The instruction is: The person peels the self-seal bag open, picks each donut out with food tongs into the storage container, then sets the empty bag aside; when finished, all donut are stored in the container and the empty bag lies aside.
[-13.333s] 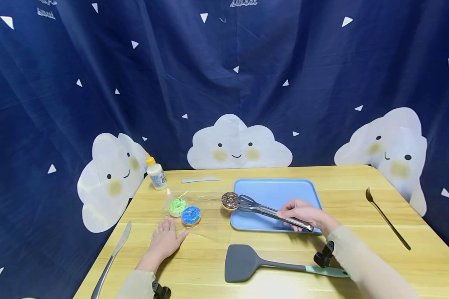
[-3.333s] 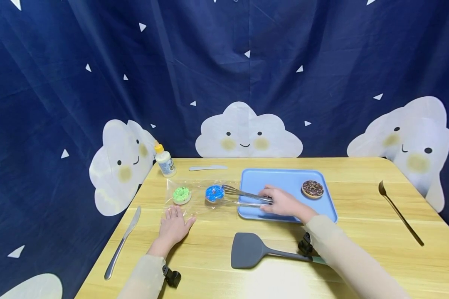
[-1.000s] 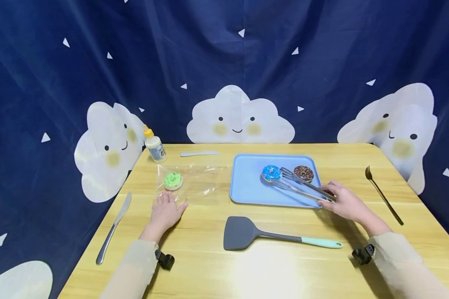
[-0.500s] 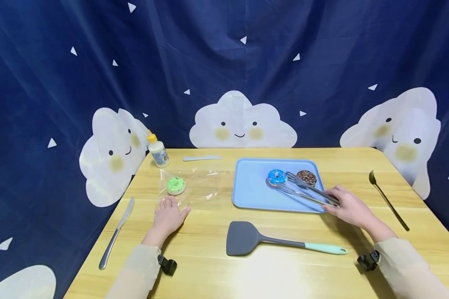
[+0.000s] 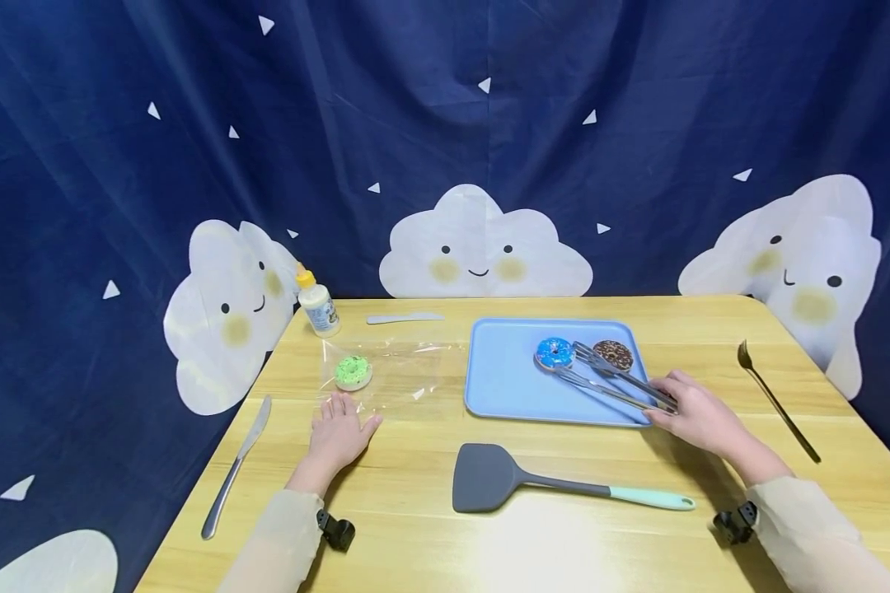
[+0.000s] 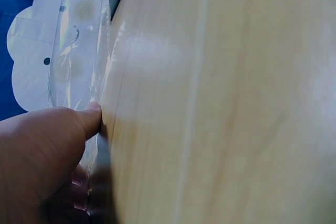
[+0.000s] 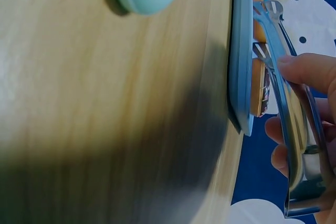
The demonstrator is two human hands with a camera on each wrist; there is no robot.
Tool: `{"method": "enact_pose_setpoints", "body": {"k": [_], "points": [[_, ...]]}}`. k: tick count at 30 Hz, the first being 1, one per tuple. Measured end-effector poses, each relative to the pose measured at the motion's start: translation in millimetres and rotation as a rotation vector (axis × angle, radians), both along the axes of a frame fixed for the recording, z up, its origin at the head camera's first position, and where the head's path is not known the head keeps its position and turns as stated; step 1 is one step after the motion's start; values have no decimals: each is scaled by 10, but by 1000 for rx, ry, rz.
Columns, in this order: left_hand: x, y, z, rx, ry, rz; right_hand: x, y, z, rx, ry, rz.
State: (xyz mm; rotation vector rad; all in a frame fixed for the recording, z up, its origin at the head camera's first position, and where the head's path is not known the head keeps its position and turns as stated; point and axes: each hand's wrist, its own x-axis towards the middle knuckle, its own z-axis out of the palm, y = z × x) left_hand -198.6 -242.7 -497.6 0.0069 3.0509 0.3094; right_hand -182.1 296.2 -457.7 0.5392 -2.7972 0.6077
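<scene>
My right hand (image 5: 700, 416) holds metal tongs (image 5: 623, 387) over the right side of a blue tray (image 5: 504, 399). The tong tips stand apart at the right edge of a blue-frosted donut (image 5: 555, 352) on the tray. Behind the tongs, a chocolate donut (image 5: 614, 355) with sprinkles lies partly covered. In the right wrist view, thumb and fingers grip the tongs (image 7: 291, 108) from both sides. My left hand (image 5: 339, 435) lies with fingers extended on the near edge of a clear plastic bag (image 5: 400, 375). A green-frosted donut (image 5: 353, 372) sits on the bag, just beyond those fingertips.
A dark spatula (image 5: 487, 478) with a mint handle lies in front of the tray. To the left are a metal table knife (image 5: 237, 465) and a yellow-capped bottle (image 5: 319, 306). A pale knife (image 5: 405, 318) lies at the back, a dark fork (image 5: 779, 401) at the right.
Over the earlier frames, the chocolate donut and then the blue one came from the bag onto the tray with the tongs. In the last second, only small shifts show; the left hand stays put.
</scene>
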Motion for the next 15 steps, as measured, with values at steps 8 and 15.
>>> {"method": "enact_pose_setpoints", "body": {"k": [8, 15], "points": [[-10, -15, -25, 9, 0, -2, 3, -13, 3, 2, -12, -13], [-14, -12, -26, 8, 12, -4, 2, 31, 35, -46, 31, 4]]}}
